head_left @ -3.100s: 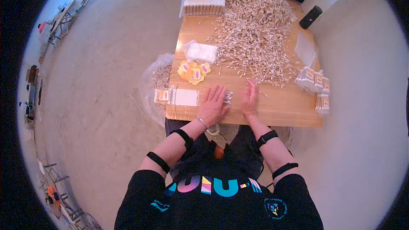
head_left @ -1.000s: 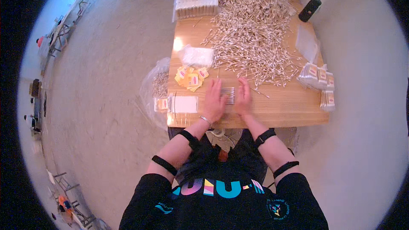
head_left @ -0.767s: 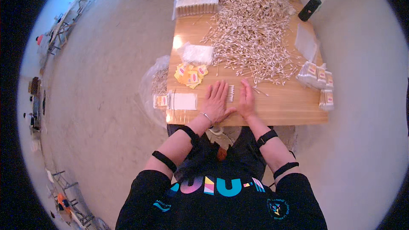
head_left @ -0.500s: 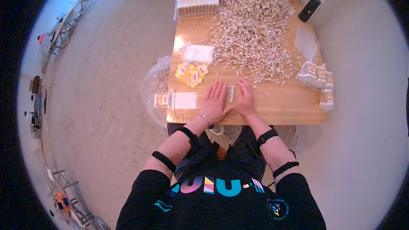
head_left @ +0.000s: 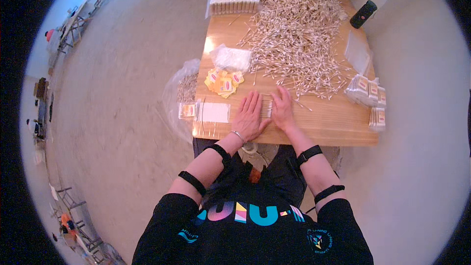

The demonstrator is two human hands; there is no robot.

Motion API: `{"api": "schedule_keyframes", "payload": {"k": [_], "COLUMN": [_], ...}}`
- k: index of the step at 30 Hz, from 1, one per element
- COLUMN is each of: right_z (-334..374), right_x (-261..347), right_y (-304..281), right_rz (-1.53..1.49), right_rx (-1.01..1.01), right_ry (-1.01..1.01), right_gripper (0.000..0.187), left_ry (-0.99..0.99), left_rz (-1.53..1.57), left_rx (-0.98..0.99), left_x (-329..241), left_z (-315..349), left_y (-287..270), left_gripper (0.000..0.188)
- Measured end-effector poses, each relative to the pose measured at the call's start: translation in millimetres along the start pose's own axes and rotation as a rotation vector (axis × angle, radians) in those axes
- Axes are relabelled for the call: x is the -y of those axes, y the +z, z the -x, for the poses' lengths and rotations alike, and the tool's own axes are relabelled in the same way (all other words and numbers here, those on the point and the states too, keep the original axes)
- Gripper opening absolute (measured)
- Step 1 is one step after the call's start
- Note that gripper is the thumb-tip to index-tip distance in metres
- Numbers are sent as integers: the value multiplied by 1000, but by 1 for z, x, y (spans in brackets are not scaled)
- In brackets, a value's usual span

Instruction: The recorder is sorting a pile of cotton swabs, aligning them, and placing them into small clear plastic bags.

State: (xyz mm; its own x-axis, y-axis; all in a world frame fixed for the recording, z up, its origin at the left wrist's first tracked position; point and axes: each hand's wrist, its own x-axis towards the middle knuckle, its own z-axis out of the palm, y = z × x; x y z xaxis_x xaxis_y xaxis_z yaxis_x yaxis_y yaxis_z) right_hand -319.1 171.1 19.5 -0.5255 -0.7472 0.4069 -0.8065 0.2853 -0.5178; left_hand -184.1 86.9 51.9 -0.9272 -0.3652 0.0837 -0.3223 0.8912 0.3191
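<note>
A small flat row of cotton swabs (head_left: 266, 106) lies side by side on the wooden table, between my two hands. My left hand (head_left: 248, 118) is flat on the tabletop with its fingers stretched out, along the left side of the row. On the right side, my right hand (head_left: 282, 111) rests with fingers extended, its inner edge close against the swabs. Neither hand grips anything that I can see. Beyond the hands spreads a big heap of loose cotton swabs (head_left: 300, 34). Left of my left hand are a white rectangular pad (head_left: 216, 113) and a clear pack of swabs (head_left: 188, 111) at the table edge.
Yellow and white cards (head_left: 223, 82) lie in a pile beyond the pad, with a clear plastic packet (head_left: 232, 59) behind. Bundled packs (head_left: 234, 1) stand at the far left. Filled packs (head_left: 365, 89) sit at the right edge. A dark cylinder (head_left: 363, 14) stands far right.
The view has shifted slightly, so the table appears a little turned. Both hands stay beside the row of cotton swabs, with hardly any movement of their own.
</note>
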Motion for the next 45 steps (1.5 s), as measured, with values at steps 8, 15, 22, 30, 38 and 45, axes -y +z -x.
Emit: {"api": "schedule_keyframes", "payload": {"k": [8, 15, 22, 30, 38, 45], "right_z": [6, 16, 9, 24, 23, 26], "right_x": [15, 30, 50, 38, 57, 56], "right_y": [-12, 15, 24, 3, -16, -16], "right_rz": [-410, -543, -598, 33, 317, 321], "right_rx": [-103, -155, -83, 300, 557, 491], "right_ry": [322, 436, 356, 13, -55, -87], "right_gripper": [26, 29, 39, 57, 78, 80], "left_ry": [-104, -383, -340, -355, -382, -391], "left_rz": [474, 1142, 1200, 1200, 1289, 1224], "left_rx": [-242, -433, -449, -458, -463, -499], "left_x": [11, 17, 19, 19, 16, 18], "left_z": [3, -10, -7, -6, -7, -8], "left_y": [8, 20, 31, 31, 32, 42], "left_gripper": [57, 49, 54, 52, 48, 49]}}
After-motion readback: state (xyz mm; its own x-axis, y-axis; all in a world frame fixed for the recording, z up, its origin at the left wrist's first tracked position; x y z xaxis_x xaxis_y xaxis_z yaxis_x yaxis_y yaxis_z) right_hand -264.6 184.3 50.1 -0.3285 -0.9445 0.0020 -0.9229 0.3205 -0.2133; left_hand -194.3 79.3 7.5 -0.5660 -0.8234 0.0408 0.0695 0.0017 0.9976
